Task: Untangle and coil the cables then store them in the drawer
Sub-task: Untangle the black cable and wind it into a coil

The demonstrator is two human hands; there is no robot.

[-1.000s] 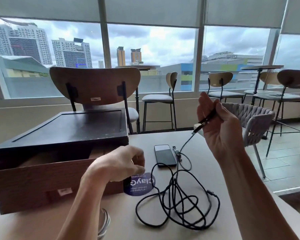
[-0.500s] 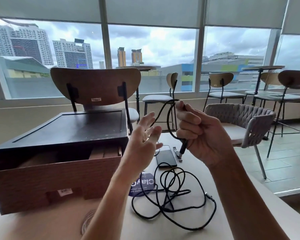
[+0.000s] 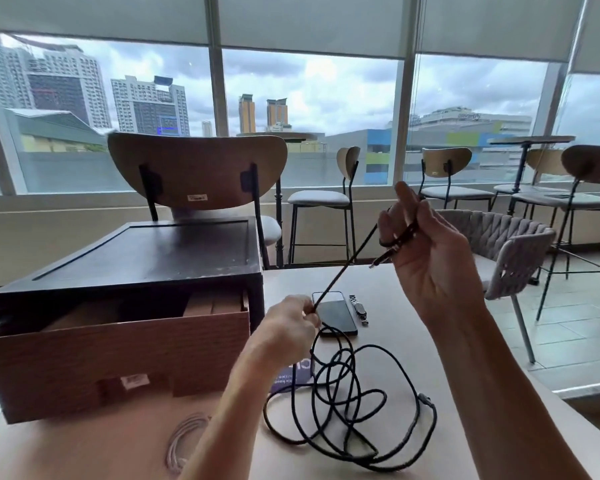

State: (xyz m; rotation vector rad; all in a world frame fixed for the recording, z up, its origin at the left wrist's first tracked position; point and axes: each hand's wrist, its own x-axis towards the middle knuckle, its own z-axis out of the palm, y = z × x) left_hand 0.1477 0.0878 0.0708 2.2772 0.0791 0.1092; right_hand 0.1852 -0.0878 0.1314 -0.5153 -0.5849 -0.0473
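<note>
The black cable lies mostly as a loose tangle of loops on the table, in front of the person and just right of the open drawer. One stretch rises out of the heap, pulled straight between the two hands. The left hand sits low over the table with its fingertips pinching that stretch. The right hand is raised, its fingers curled round the cable near its end, with a small loop by the thumb and the plug poking out toward the left.

Half a second ago the left hand was up beside the right with spread fingers, holding nothing. It has since dropped and taken hold of the cable. The right hand has moved up and to the right, and the slack loop it held is now drawn taut.

A coiled white cable rests on the table beside the left forearm. The drawer stands pulled out of a dark wooden box. Beyond the tangle lie a smartphone with a dark screen and, just beside it, a wristwatch.

A purple disc with white lettering shows between forearm and cable, mostly covered and unreadable. A small white label on the drawer front and another on the back of the chair are too blurred to read.
</note>
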